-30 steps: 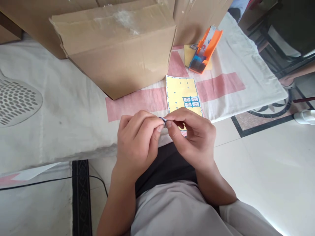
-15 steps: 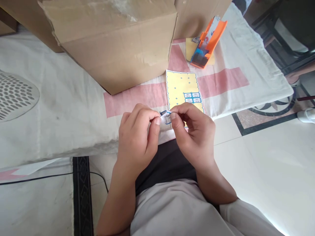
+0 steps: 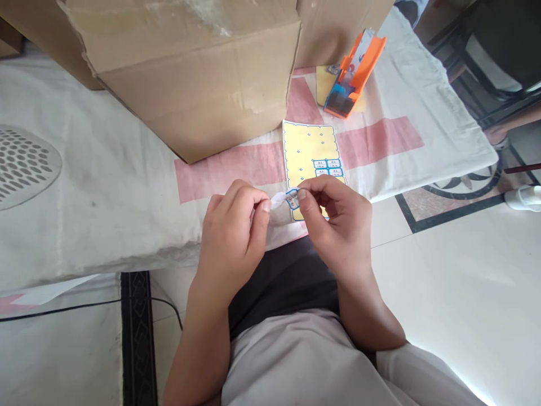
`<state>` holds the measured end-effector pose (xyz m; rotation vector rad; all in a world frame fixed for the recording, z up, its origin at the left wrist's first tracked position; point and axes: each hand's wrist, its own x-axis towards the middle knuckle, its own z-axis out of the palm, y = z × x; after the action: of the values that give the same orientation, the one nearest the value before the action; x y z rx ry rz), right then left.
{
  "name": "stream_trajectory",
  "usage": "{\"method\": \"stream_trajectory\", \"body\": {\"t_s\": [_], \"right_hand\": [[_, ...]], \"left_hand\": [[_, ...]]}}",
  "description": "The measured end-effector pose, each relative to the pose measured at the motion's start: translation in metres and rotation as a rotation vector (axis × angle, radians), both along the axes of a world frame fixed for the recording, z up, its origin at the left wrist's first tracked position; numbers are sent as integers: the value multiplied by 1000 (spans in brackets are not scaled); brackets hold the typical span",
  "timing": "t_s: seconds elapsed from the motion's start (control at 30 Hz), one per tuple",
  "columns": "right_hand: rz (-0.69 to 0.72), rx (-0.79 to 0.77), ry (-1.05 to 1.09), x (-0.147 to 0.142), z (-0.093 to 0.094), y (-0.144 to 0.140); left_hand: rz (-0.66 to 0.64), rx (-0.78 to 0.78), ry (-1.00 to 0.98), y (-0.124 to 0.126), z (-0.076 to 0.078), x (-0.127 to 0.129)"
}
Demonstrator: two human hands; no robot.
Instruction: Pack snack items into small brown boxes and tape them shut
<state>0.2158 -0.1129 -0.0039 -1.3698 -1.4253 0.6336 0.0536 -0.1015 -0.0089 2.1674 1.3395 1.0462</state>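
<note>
Right hand [image 3: 340, 225] overlaps yellow sheet [image 3: 305, 148] (box [image 3: 203, 96] beside).

Soft, moderately bright light was spread across the scene. The pale floor tiles [image 3: 456, 293] were washed out by glare toward the lower right, while the upper-right corner was left dim. A soft shadow was cast on the rear cardboard box [image 3: 344, 20]. Lettering on the paper label [image 3: 292, 198] and the yellow sheet's [image 3: 310, 148] 4 panels was blurred.
</note>
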Motion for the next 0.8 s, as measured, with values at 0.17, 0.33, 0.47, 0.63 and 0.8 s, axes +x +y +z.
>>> {"method": "stream_trajectory", "body": {"t_s": [0.17, 0.33, 0.47, 0.63, 0.8], "right_hand": [[-68, -24, -63, 15, -3, 6], [-122, -90, -301, 53, 1, 47], [-50, -205, -509, 79, 5, 94], [-116, -444, -826, 98, -3, 133], [-172, -479, -863, 110, -5, 147]], "left_hand": [[23, -32, 21, 3, -5, -3], [47, -49, 49, 5, -7, -7], [52, -65, 56, 6, -8, -8], [51, -68, 65, 8, -8, -10], [51, -68, 55, 8, -8, -13]]}}
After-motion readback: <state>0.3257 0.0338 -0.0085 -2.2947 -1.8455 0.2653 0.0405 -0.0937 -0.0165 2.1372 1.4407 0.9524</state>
